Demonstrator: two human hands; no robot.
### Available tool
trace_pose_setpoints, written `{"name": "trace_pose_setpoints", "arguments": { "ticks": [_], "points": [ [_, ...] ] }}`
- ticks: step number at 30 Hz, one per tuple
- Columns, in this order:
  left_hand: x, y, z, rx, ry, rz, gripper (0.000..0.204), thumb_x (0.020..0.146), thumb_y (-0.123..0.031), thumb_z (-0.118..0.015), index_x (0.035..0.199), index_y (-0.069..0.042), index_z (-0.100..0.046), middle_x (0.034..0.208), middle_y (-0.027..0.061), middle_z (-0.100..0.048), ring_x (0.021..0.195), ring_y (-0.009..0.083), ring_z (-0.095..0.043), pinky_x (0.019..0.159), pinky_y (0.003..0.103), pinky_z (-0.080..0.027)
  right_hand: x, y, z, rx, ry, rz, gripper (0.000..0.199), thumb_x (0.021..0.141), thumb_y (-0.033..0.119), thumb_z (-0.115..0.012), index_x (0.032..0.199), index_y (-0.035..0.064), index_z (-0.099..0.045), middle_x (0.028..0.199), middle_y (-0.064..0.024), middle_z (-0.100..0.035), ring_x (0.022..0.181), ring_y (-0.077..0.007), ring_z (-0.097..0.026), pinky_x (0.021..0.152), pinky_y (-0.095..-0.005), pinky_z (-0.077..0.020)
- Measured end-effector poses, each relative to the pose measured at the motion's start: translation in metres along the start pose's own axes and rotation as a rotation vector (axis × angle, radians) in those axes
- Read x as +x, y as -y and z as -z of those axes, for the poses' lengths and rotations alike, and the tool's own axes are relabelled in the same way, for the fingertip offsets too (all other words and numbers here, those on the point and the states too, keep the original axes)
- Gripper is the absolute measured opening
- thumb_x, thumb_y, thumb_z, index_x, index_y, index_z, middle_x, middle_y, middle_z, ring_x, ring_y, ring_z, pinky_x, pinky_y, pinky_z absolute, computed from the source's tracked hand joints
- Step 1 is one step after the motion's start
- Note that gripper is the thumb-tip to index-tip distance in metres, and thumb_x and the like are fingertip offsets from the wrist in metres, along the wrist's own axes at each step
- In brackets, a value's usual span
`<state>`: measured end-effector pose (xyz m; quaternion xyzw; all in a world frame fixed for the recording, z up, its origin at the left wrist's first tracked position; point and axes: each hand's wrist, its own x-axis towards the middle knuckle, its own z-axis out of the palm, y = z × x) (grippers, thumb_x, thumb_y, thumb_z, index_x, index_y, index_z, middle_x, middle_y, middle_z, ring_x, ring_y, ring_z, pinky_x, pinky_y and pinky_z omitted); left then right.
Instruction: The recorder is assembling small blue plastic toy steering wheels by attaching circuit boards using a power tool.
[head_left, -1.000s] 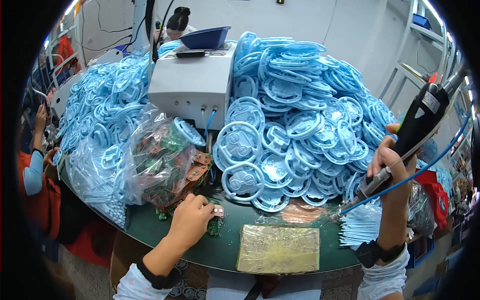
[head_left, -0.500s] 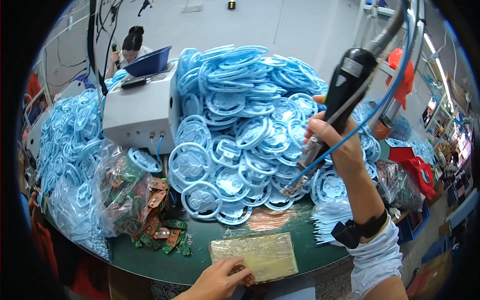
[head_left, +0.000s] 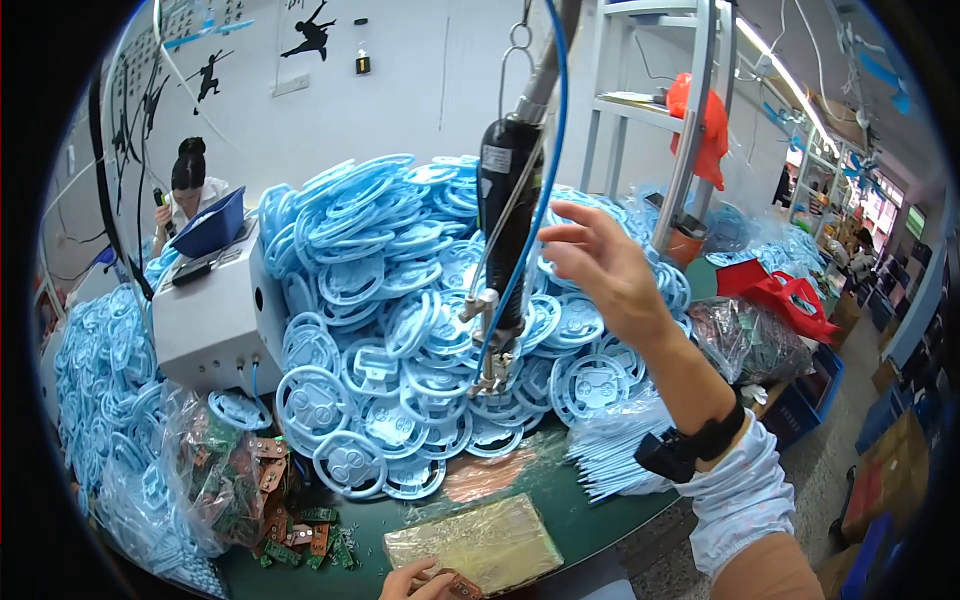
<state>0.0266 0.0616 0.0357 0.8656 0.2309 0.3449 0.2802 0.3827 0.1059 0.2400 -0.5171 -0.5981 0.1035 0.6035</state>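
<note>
At the lower edge my left hand [head_left: 412,580] has its fingers closed on a small brown circuit board [head_left: 463,587], beside a flat yellowish block wrapped in clear film [head_left: 478,545]. A black powered screwdriver [head_left: 508,190] with a metal tip hangs upright from a hook, a blue hose running along it. Just right of the screwdriver, my right hand [head_left: 612,275] is raised with fingers apart and nothing in them. Behind both hands rises a big heap of light blue round plastic parts [head_left: 375,270].
Left of the block lie loose brown and green circuit boards [head_left: 300,535] and a clear bag of boards [head_left: 212,470]. A grey metal box [head_left: 215,320] stands behind them. Bundled blue sticks [head_left: 615,450] and a red bag [head_left: 775,295] are on the right. Another person [head_left: 190,195] sits at far left.
My right hand has let go of the screwdriver, which now hangs upright instead of tilted. The view has turned right and up, so my left hand appears lower, still with the board.
</note>
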Motion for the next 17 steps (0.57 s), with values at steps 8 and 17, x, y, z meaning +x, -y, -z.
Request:
{"name": "trace_pose_setpoints", "arguments": {
  "ticks": [8, 17],
  "points": [
    [-0.012, 0.002, 0.006, 0.002, -0.059, 0.137, 0.018, 0.084, 0.005, -0.063, 0.101, 0.000, -0.067, 0.110, 0.0173, -0.059, 0.094, 0.0293, -0.062, 0.078, 0.035, -0.051, -0.100, -0.089, 0.089, -0.621, 0.006, -0.339, 0.020, 0.082, 0.017, -0.066, 0.091, -0.0011, -0.068, 0.077, -0.0111, -0.070, 0.072, -0.0176, -0.067, 0.067, -0.0301, -0.0515],
    [-0.031, 0.004, 0.013, 0.113, -0.113, 0.221, 0.018, 0.084, 0.002, -0.065, 0.102, -0.001, -0.069, 0.112, 0.0163, -0.061, 0.097, 0.0316, -0.061, 0.082, 0.036, -0.051, -0.131, -0.146, 0.188, -0.987, -0.263, -0.436, 0.021, 0.078, 0.020, -0.065, 0.089, 0.0024, -0.071, 0.081, -0.0167, -0.070, 0.075, -0.0258, -0.070, 0.071, -0.0390, -0.0537]
  ]
}}
